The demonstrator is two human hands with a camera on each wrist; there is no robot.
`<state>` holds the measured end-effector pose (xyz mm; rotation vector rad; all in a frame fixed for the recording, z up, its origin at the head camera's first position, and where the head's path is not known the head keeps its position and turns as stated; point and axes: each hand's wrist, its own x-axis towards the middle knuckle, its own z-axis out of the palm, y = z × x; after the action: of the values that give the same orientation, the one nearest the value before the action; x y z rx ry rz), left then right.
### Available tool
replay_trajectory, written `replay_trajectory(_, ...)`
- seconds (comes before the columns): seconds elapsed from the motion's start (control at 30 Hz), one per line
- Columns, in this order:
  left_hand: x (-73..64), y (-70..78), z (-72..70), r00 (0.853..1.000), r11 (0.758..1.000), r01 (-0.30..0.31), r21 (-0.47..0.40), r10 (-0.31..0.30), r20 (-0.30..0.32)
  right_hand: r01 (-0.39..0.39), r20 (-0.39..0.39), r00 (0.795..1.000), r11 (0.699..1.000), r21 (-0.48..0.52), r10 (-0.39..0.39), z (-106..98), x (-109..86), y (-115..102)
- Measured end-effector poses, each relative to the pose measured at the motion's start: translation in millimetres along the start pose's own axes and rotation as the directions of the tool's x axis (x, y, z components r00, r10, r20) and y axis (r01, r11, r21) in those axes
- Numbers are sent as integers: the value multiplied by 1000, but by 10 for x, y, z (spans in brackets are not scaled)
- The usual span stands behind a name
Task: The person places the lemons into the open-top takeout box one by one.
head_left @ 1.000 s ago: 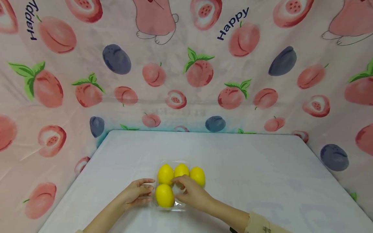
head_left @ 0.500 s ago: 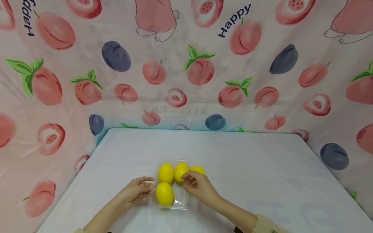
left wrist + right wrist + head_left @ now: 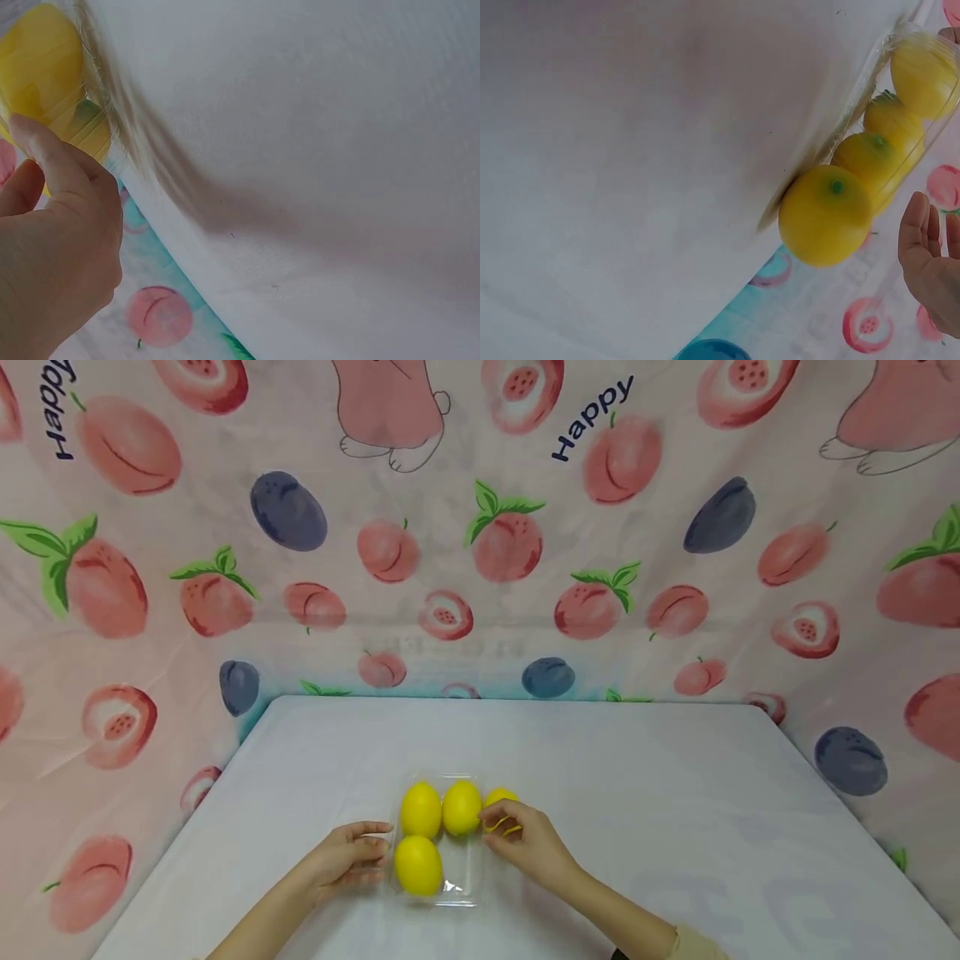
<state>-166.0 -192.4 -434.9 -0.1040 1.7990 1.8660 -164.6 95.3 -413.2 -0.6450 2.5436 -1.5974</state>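
Note:
A clear plastic tray (image 3: pixel 461 870) on the table bears three yellow lemons: a far-left lemon (image 3: pixel 421 810), a far-right lemon (image 3: pixel 461 806) and a near-left lemon (image 3: pixel 418 866). Just outside its right wall lies another lemon (image 3: pixel 501 796), partly hidden by the right hand (image 3: pixel 531 845) in the head view. The right wrist view shows that outer lemon (image 3: pixel 825 216) whole, with the right hand's relaxed fingers apart from it and nothing in them. My left hand (image 3: pixel 347 862) rests its extended fingers along the tray's left wall; the left wrist view shows a fingertip there too.
The white table (image 3: pixel 637 777) extends to both sides and behind the tray. A cloth wall (image 3: pixel 450 527) printed with peaches and plums rises at its back and sides.
My right hand has moved right, from over the tray's near-right part to beside the outer lemon. The left hand stays at the tray's left wall, and the lemons keep their places.

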Motion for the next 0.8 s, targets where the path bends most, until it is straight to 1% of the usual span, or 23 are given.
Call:
replay_trajectory(0.13,-14,-33,-3,1000,1000,1,-5,-1,-1,-6,-22,1000,1000,6,6,-2,4,26)
replay_trajectory(0.3,8,-43,-5,1000,1000,-9,-12,9,-2,-37,-59,998,999,-33,35,-12,16,71)
replay_trajectory(0.43,16,-50,-7,1000,1000,-9,-13,9,-1,-49,-78,996,998,-35,46,-60,18,94)
replay_trajectory(0.6,3,-44,4,1000,1000,-3,-6,3,-17,-63,-103,993,997,-42,59,-123,35,139)
replay_trajectory(0.8,-16,-29,13,1000,1000,0,-9,0,-24,-97,-147,985,993,-60,87,-194,63,190)
